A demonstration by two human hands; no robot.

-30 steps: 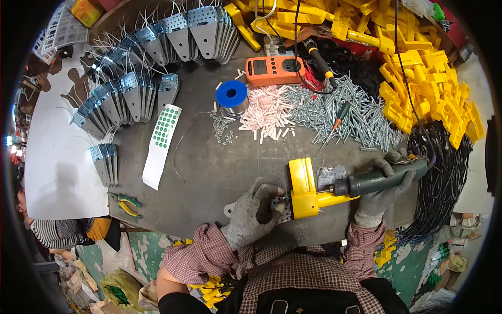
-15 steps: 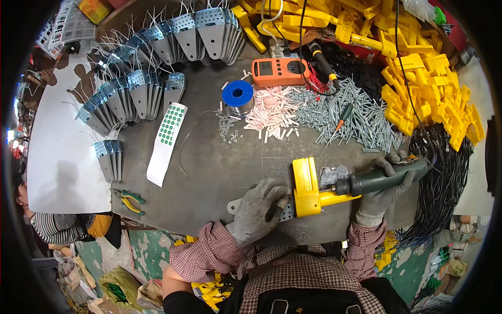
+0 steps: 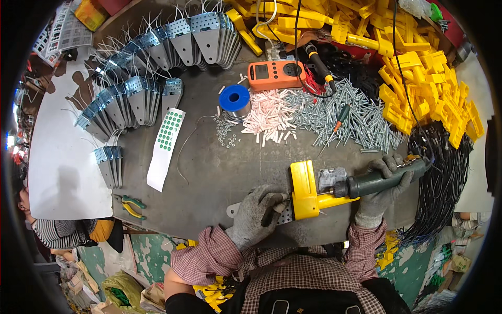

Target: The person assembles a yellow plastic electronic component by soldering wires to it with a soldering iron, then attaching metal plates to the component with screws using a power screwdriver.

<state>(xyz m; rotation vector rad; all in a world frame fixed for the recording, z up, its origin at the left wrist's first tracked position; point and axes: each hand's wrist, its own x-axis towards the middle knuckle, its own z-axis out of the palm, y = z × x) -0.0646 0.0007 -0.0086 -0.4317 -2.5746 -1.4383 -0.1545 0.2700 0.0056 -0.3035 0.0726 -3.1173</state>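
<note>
Fingers newly narrowed, my left hand seemingly steadied the bracket near the tabletop's front edge; my right hand gripped the driver.

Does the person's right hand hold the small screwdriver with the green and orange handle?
No, that small screwdriver lies on the pile of silver screws, while the right hand grips a dark power screwdriver.

Yellow casing, dark-green screwdriver

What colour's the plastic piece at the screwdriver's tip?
The plastic piece is yellow, as the head view shows.
</note>
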